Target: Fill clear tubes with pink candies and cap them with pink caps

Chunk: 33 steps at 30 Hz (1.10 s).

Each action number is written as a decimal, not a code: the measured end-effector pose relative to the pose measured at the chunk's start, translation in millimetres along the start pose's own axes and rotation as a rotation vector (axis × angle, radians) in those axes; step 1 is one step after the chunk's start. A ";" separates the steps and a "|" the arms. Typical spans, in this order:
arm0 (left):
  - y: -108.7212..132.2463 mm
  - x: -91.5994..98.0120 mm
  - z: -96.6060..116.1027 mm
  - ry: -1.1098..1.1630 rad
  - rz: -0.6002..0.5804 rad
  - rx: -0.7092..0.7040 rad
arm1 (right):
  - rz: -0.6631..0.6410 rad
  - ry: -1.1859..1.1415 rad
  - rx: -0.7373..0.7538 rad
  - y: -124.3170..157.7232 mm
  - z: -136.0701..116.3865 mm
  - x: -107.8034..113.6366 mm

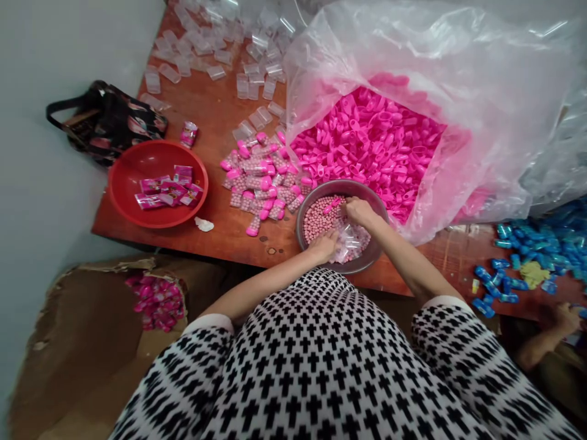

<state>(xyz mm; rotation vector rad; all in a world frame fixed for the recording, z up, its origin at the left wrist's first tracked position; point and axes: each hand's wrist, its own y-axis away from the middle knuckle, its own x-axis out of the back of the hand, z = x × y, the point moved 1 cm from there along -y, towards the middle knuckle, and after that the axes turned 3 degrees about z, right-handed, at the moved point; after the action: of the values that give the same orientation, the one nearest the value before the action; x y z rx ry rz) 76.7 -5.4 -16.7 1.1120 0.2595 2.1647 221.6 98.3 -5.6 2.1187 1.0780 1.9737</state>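
Observation:
A grey metal bowl (306, 204) full of small pink candy balls (317, 221) stands at the table's near edge. Both my hands are inside it. My left hand (324, 245) lies at the near rim with fingers curled over small clear plastic containers (349, 239). My right hand (358, 211) is closed in a pinch over the candy, next to a pink cap (332, 205) lying on the balls; what it pinches is too small to name. To the left of the bowl lies a heap of filled containers with pink caps (263, 178).
A big clear bag of pink caps (367, 143) stands behind the bowl. Empty clear containers (220, 49) are scattered at the back. A red bowl (137, 164) holds pink packets. A dark handbag (107, 119), a cardboard box (92, 318), blue containers (532, 256) and another person's hand (566, 318) are around.

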 end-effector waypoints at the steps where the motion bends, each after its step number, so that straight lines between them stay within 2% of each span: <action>1: 1.4 -3.4 2.7 0.003 -0.017 -0.030 | -0.030 -0.013 0.027 -8.9 -7.0 -4.0; 4: 7.9 -3.0 5.6 0.011 -0.050 -0.111 | -0.091 -0.107 0.131 -30.5 -32.8 -21.3; 7: 22.1 8.6 1.0 0.072 0.009 -0.183 | -0.126 -0.242 0.231 -38.8 -48.4 -37.9; 10: 40.6 24.5 -11.0 0.179 0.191 -0.188 | -0.100 -0.411 0.277 -33.1 -46.2 -47.2; 13: 50.5 39.4 -26.2 0.273 0.462 -0.072 | -0.001 -0.843 0.282 -18.4 -36.4 -48.6; 15: 48.7 46.0 -33.3 0.337 0.590 0.014 | 0.046 -1.120 0.262 -6.9 -33.2 -46.9; 17: 41.3 49.2 -35.9 0.413 0.638 0.027 | 0.054 -1.252 0.241 4.0 -34.9 -44.1; 20: 27.7 49.5 -35.3 0.528 0.643 -0.033 | 0.087 -1.355 0.219 18.4 -41.5 -37.8; 22: 21.0 48.4 -36.0 0.612 0.642 -0.045 | 0.176 -1.313 0.201 26.9 -43.0 -31.1; 24: 16.6 47.1 -38.4 0.683 0.627 -0.059 | 0.306 -1.159 0.208 34.7 -40.8 -21.6; 26: 13.7 46.1 -40.9 0.722 0.583 -0.102 | 0.407 -0.965 0.280 41.3 -36.8 -10.2; 29: 11.9 45.7 -42.4 0.752 0.534 -0.157 | 0.402 -0.736 0.417 47.7 -32.5 3.8; 33: 17.9 47.4 -38.1 0.714 0.492 -0.209 | 0.329 -0.578 0.435 54.9 -35.0 4.9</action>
<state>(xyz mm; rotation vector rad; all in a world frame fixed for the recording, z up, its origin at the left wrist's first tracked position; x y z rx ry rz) 19.4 16.8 -1.5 0.2565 0.0631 2.8930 214.5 44.9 31.4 2.9864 1.1627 1.1153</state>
